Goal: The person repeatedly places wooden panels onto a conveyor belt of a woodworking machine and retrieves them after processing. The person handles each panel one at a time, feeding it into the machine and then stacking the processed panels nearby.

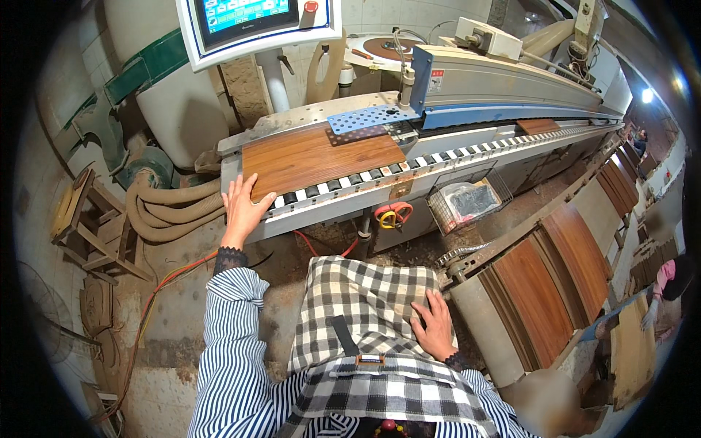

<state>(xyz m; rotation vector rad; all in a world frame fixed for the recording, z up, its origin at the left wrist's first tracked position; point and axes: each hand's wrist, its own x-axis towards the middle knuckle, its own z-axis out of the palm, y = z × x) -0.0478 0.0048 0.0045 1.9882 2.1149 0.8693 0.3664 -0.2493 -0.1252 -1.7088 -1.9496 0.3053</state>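
Observation:
A brown wood-grain board (pixel 321 160) lies flat on the infeed end of a long edge-banding machine (pixel 496 87). Its right end reaches under a blue perforated plate (pixel 365 119). At the board's near left corner rests my left hand (pixel 246 206), fingers spread, with the fingertips against the edge. A row of black and white rollers (pixel 343 182) runs along the board's near side. My right hand (pixel 434 325) lies with its fingers stretched out on the black and white checked apron (pixel 365 292) over my lap, holding nothing.
A control screen (pixel 244 14) with a red button stands above. Below the rollers hang a wire basket (pixel 471 201) and red and yellow tape rolls (pixel 393 215). Stacked boards (pixel 537 299) lie on a conveyor at right, beside another person (pixel 664 281). Hoses (pixel 175 212) and a wooden stool (pixel 98 223) stand left.

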